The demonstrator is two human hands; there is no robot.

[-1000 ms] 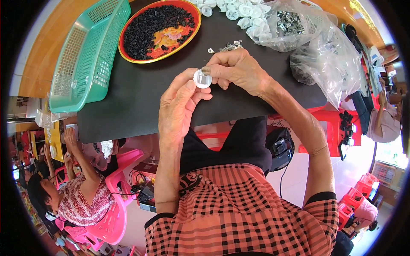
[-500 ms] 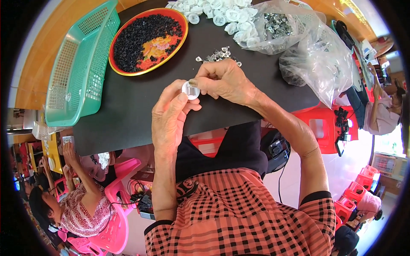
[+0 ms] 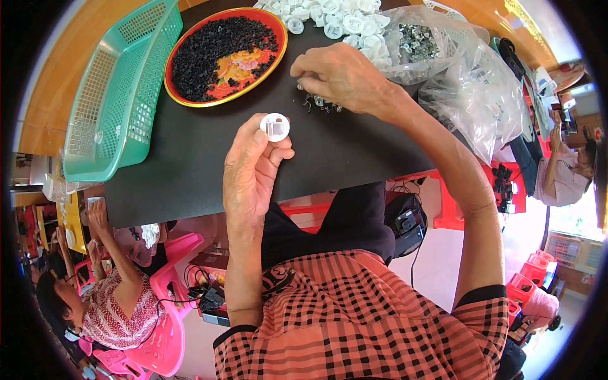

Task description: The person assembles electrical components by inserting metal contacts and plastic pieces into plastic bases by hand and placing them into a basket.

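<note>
A white round plastic piece (image 3: 275, 128) with a square recess is pinched between the thumb and fingers of my left hand (image 3: 248, 158), held above the table's near half. My right hand (image 3: 345, 76) is over a small heap of clear and metallic bits (image 3: 320, 104), partly covering it. Its fingers are bent, with a gap between thumb and forefinger, and I see nothing held there. To its left stands a red, gold-rimmed round tray (image 3: 283, 47) spread with many tiny black parts (image 3: 209, 47).
A green perforated basket (image 3: 95, 174) stands at the table's left edge. White plastic pieces (image 3: 332, 19) are piled at the far side, beside a clear bag (image 3: 472, 107) and small shiny parts (image 3: 418, 41). A person (image 3: 120, 297) sits on a pink chair at left.
My right hand has left the white round piece and moved away and to the right, over the small heap. My left hand keeps the piece, slightly farther from me.
</note>
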